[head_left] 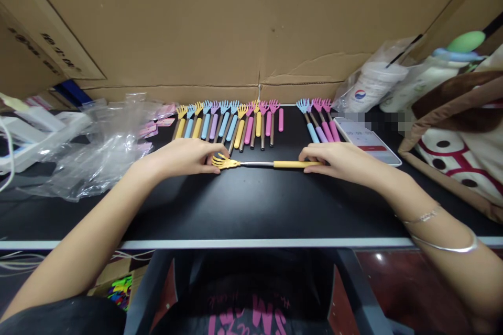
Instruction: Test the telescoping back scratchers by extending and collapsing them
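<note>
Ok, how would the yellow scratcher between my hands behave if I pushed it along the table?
The yellow scratcher should stay fairly stiff, since a straight metal rod joins its two ends. It's probably light, being so slim. The handle looks rounded and might roll, though the broad, splayed claw may check that.

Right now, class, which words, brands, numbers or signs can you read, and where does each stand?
Cup: round Pepsi logo, lettering too small to read.
Phone: apparently "00 08", last digits blurred.
Black garment: pink lettering, cut off, not surely legible.
Left cardboard panel: dark printed characters, too blurred to read.
</note>
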A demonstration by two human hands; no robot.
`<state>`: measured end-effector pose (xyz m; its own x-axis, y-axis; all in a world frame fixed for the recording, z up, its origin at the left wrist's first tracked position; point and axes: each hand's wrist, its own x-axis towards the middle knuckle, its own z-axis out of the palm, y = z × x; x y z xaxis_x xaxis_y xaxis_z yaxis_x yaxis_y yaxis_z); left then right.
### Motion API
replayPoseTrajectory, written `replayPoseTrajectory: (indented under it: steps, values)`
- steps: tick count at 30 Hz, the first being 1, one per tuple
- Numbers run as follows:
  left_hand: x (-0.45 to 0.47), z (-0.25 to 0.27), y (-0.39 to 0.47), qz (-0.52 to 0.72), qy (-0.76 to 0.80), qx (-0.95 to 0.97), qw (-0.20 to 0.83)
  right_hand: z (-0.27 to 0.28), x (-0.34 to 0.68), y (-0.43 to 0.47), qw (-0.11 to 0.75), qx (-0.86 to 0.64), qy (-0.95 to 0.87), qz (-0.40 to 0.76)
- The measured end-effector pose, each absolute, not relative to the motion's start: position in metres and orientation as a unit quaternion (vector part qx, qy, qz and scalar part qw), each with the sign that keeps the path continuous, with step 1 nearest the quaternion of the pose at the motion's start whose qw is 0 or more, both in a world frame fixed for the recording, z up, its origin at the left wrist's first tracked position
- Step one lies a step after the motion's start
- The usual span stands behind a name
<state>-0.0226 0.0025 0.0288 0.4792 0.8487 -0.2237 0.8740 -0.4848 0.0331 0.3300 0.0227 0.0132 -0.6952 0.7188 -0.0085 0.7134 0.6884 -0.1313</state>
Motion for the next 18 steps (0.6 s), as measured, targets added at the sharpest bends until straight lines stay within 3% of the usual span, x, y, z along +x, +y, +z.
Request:
replayPoseTrajectory:
  steps: [18]
  values:
    - [-0.0222, 0.0261, 0.0049, -0.079, 0.501, 0.858, 0.081, 0.0161, 0.3283, 0.0203, 0.018, -0.401, -0.914, 0.057]
